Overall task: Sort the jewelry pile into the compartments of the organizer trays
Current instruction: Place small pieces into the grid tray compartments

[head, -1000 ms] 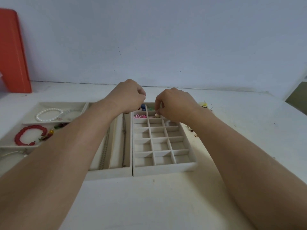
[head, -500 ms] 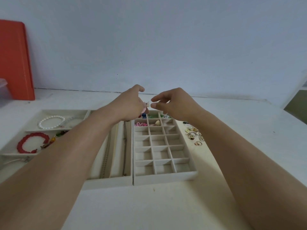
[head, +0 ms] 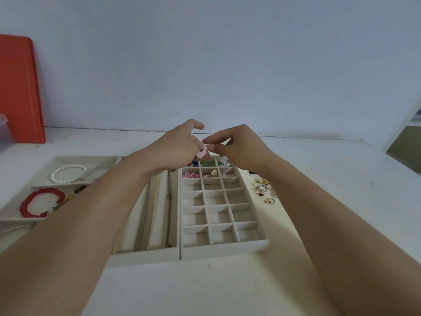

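Both hands up over the grid tray (head: pixel 224 246): left hand (head: pixel 175 149) and right hand (head: pixel 239 147) pinching one small pink earring (head: pixel 201 153) between them.

A pale pink piece (head: pixel 201 153) sits in the pinch itself. Just beneath it, cream grid tray (head: pixel 224 247) compartments hold blue, green and hot-pink bits. Far left of it lie a white pearl bracelet (head: pixel 68 173), a red beaded bracelet (head: pixel 42 202) and an orange-red board (head: pixel 19 90).

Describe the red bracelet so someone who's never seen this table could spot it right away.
Start at the orange board leaning on the wall at far left. Below it lies a shallow tray; the red bracelet lies in its nearer compartment. The neighbouring pearl bracelet, one compartment farther back, is white; this one is a ring of bright red beads.
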Demonstrator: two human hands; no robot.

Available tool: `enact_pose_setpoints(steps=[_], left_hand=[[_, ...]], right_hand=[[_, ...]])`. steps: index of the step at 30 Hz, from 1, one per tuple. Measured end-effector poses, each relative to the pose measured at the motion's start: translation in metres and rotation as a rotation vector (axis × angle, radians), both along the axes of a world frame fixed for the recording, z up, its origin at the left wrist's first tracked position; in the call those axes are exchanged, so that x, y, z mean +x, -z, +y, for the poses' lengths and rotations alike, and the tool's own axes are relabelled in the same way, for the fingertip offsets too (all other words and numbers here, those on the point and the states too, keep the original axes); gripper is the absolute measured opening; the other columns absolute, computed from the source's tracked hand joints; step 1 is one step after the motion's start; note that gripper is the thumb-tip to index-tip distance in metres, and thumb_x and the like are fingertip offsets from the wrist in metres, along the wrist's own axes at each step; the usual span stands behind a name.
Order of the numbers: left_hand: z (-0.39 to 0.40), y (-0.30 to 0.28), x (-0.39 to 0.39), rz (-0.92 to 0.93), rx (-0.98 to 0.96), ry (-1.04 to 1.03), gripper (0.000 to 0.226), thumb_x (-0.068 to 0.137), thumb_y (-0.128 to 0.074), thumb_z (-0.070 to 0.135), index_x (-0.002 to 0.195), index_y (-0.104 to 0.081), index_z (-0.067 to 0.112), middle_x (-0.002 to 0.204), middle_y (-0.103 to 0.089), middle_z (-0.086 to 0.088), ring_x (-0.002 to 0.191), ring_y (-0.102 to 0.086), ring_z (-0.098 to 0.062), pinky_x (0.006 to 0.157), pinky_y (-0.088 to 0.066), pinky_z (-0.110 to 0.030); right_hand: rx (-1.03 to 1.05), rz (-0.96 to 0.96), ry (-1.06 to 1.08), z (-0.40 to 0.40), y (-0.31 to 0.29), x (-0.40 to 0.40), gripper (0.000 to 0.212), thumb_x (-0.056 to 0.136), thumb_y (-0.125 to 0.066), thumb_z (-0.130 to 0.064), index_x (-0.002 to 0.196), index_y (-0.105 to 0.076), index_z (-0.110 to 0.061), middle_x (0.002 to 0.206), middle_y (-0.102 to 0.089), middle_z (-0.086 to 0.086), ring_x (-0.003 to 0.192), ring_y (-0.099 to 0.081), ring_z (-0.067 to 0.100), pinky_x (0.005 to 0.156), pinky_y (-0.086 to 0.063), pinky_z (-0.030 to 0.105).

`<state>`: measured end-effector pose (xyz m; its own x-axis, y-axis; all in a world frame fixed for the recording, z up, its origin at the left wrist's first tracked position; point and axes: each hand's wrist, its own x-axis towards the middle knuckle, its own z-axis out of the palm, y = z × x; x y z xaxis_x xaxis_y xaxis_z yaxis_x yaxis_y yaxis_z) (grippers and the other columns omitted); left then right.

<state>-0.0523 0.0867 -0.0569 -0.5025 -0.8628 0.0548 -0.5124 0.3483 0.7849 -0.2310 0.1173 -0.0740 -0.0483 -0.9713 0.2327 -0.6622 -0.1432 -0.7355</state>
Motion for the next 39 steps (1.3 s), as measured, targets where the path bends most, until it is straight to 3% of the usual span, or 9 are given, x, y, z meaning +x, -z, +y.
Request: enact_pose_setpoints(steps=[2, 6, 13, 18, 21, 25, 33, 36, 39], left_hand=[[0.0, -0.001, 0.0, 0.02, 0.027, 0.017, 0.046, 0.101, -0.046, 0.012, 0.143, -0.038, 0.029, 0.09, -0.077, 0.011, 0.074, -0.065, -0.006, 0.065, -0.047, -0.024], [-0.002, 0.0, 0.0, 0.04, 0.046, 0.04, 0.049, 0.1, -0.046, 0.008, 0.143, -0.039, 0.03, 0.088, -0.077, 0.006, 0.07, -0.065, -0.003, 0.078, -0.05, -0.029], [-0.005, 0.002, 0.0, 0.163, 0.12, 0.015, 0.048, 0.096, -0.05, 0.006, 0.139, -0.048, 0.027, 0.077, -0.071, -0.001, 0.07, -0.058, -0.015, 0.073, -0.049, -0.032], [-0.007, 0.005, 0.0, 0.235, 0.27, -0.063, 0.035, 0.099, -0.058, 0.013, 0.134, -0.053, 0.018, 0.081, -0.07, -0.002, 0.071, -0.059, -0.018, 0.064, -0.045, -0.029], [-0.007, 0.005, 0.001, 0.141, 0.127, -0.13, 0.03, 0.097, -0.064, 0.021, 0.126, -0.06, 0.025, 0.104, -0.071, -0.002, 0.087, -0.067, -0.017, 0.067, -0.049, -0.028], [-0.005, -0.002, 0.003, 0.218, -0.105, -0.223, 0.015, 0.09, -0.072, 0.023, 0.105, -0.072, 0.023, 0.096, -0.07, 0.001, 0.082, -0.064, -0.011, 0.063, -0.044, -0.019], [0.001, 0.004, 0.002, 0.096, -0.026, -0.145, 0.029, 0.077, -0.082, 0.047, 0.09, -0.076, 0.022, 0.091, -0.075, 0.006, 0.089, -0.072, -0.018, 0.073, -0.051, -0.029], [0.001, 0.004, 0.002, 0.094, -0.022, -0.118, 0.028, 0.077, -0.082, 0.048, 0.086, -0.077, 0.022, 0.09, -0.076, 0.004, 0.094, -0.073, -0.021, 0.084, -0.056, -0.041], [-0.002, 0.006, 0.0, 0.094, -0.017, -0.123, 0.022, 0.079, -0.083, 0.039, 0.086, -0.075, 0.02, 0.089, -0.076, 0.002, 0.088, -0.071, -0.016, 0.082, -0.055, -0.036]], right_hand=[[0.007, -0.021, -0.016, -0.001, 0.0, -0.002, 0.012, 0.095, -0.069, -0.026, 0.101, -0.079, -0.027, 0.071, -0.068, -0.026, 0.057, -0.056, -0.007, 0.051, -0.037, 0.004], [0.016, -0.045, -0.091, 0.0, 0.0, -0.004, 0.008, 0.095, -0.069, -0.022, 0.096, -0.076, -0.027, 0.095, -0.075, -0.01, 0.064, -0.059, -0.004, 0.057, -0.04, 0.007], [0.056, -0.106, -0.126, 0.0, -0.002, -0.007, 0.01, 0.095, -0.069, -0.024, 0.1, -0.07, -0.015, 0.093, -0.073, -0.003, 0.075, -0.067, 0.007, 0.064, -0.052, 0.026], [0.077, -0.297, -0.134, 0.003, -0.004, -0.007, 0.015, 0.096, -0.068, -0.023, 0.103, -0.067, -0.01, 0.095, -0.075, 0.002, 0.08, -0.068, 0.01, 0.063, -0.053, 0.023], [0.055, -0.291, -0.1, 0.003, -0.006, -0.008, 0.013, 0.096, -0.068, -0.023, 0.101, -0.067, -0.011, 0.099, -0.076, 0.006, 0.08, -0.069, 0.01, 0.066, -0.055, 0.028], [0.046, -0.233, -0.052, 0.003, -0.007, -0.006, 0.01, 0.094, -0.071, -0.023, 0.096, -0.067, -0.014, 0.091, -0.076, -0.001, 0.079, -0.071, 0.011, 0.07, -0.059, 0.037], [0.129, -0.422, -0.092, 0.01, -0.013, -0.005, 0.016, 0.097, -0.067, -0.02, 0.105, -0.064, -0.006, 0.098, -0.076, 0.009, 0.079, -0.071, 0.019, 0.06, -0.055, 0.025], [0.157, -0.445, -0.089, 0.011, -0.015, -0.006, 0.014, 0.096, -0.068, -0.016, 0.105, -0.064, -0.007, 0.099, -0.076, 0.01, 0.078, -0.071, 0.021, 0.061, -0.055, 0.026], [0.152, -0.362, -0.077, 0.011, -0.016, -0.01, 0.015, 0.094, -0.068, -0.012, 0.109, -0.07, -0.012, 0.098, -0.077, 0.01, 0.077, -0.071, 0.02, 0.07, -0.057, 0.033]])
